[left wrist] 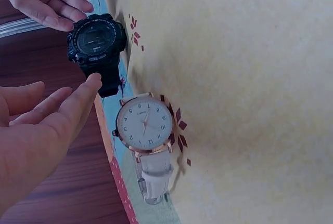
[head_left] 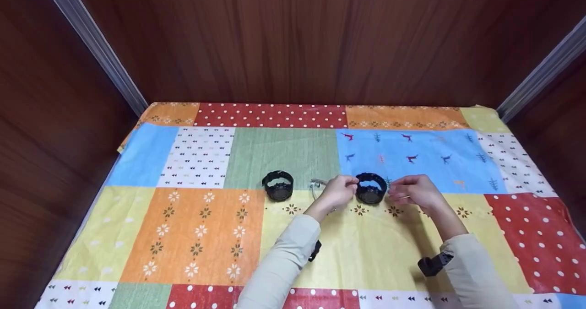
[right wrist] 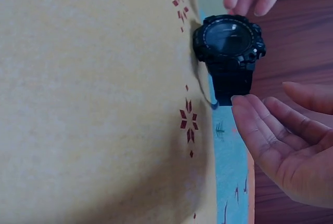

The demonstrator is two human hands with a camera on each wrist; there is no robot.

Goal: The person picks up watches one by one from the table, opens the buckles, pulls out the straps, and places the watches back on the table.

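Observation:
A black digital sport watch [head_left: 371, 189], its strap looped, stands on the cloth between both hands, dial [right wrist: 227, 38] toward the person. My left hand [head_left: 338, 193] is at its left side, fingertips right at the strap in the head view, fingers fairly straight. On the other side my right hand [head_left: 416, 192] has its fingers extended beside the strap, a small gap showing in the head view. A wristwatch with a white round dial [left wrist: 144, 123] and white strap is just left, largely hidden behind the left hand in the head view. Neither hand grips anything.
Another black watch [head_left: 279, 187] with a looped strap stands farther left. A patchwork-patterned cloth [head_left: 201, 235] covers the table. Dark wood panels [head_left: 293, 43] rise behind and at both sides, with metal strips [head_left: 94, 43] at the corners.

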